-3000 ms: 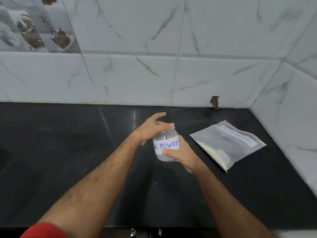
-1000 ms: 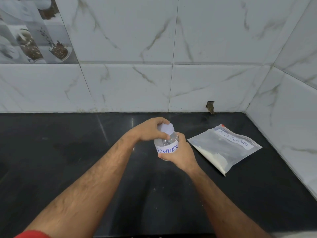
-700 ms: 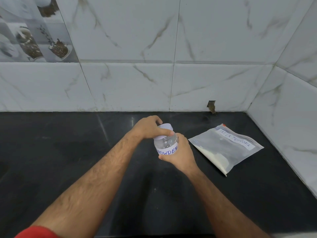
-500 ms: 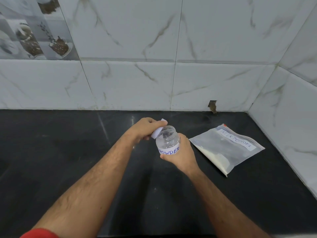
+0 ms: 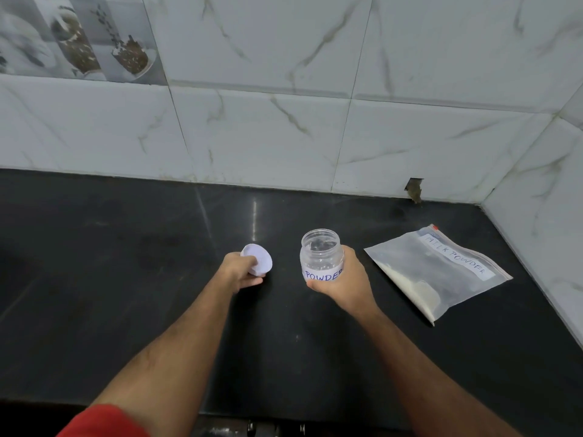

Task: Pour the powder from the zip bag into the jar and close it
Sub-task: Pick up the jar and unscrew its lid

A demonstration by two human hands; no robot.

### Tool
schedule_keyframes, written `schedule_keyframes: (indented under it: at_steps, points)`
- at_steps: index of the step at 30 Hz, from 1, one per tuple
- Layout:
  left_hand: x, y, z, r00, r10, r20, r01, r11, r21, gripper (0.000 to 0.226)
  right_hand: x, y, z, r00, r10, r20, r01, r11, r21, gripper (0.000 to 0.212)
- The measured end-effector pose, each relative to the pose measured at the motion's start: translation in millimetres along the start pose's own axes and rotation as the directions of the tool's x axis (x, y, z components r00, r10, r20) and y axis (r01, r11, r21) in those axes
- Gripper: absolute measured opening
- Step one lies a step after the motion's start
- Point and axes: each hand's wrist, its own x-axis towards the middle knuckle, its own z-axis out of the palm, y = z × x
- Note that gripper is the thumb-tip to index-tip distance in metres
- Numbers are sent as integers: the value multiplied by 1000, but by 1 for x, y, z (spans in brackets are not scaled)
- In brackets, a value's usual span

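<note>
A small clear plastic jar [image 5: 321, 257] with a white label reading "POWDER" stands upright and open on the black counter [image 5: 126, 279]. My right hand [image 5: 342, 280] grips its right side. My left hand [image 5: 241, 272] holds the jar's white lid [image 5: 257, 259] to the left of the jar, tilted on edge just above the counter. A clear zip bag [image 5: 437, 271] labelled "MILK POWDER" lies flat to the right of the jar, its zip shut, with white powder gathered along its near edge.
White marble-look tiled walls close the counter at the back and on the right. A small hole in the tile [image 5: 415, 189] sits at the back wall's base. The counter's front edge runs along the bottom of the view.
My left hand has taken the lid off the jar and carried it away to the left. The jar now stands open, held by my right hand. The bag has not moved.
</note>
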Motion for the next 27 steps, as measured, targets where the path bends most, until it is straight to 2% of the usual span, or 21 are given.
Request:
schedule_keyframes:
  at_steps: [4,6,9,12,15,18,21,24,27]
  points:
    - [18,-15,-13,987,61,-148,-40,989,144,39,-3,0,7,998,13,61,-13,1000,-3,80]
    - [20,-19,-15,974,104,-203,-37,950,310,35,-4,0,10,997,14,70,-14,1000,-1,80]
    - [13,-20,-17,947,196,-256,-6,804,594,34,-4,0,13,997,14,76,-14,1000,-1,80]
    - [11,-24,-17,920,288,-266,14,654,756,40,-4,3,15,997,18,81,-17,1000,-10,81]
    - [13,-32,-20,918,325,-229,-16,606,795,46,-3,5,19,994,39,98,-37,999,-21,85]
    - [15,-39,-21,920,333,-207,-54,631,774,47,-2,9,24,993,52,110,-50,999,-19,87]
    - [7,-39,-19,886,418,-203,-95,590,802,47,-2,12,31,991,71,111,-69,997,-22,87]
    - [1,-36,-17,816,562,-138,-229,533,815,38,1,10,43,992,81,95,-78,996,-33,86]
    - [-1,-31,-10,805,593,-28,-397,572,718,34,8,11,58,993,73,92,-71,997,-24,90]
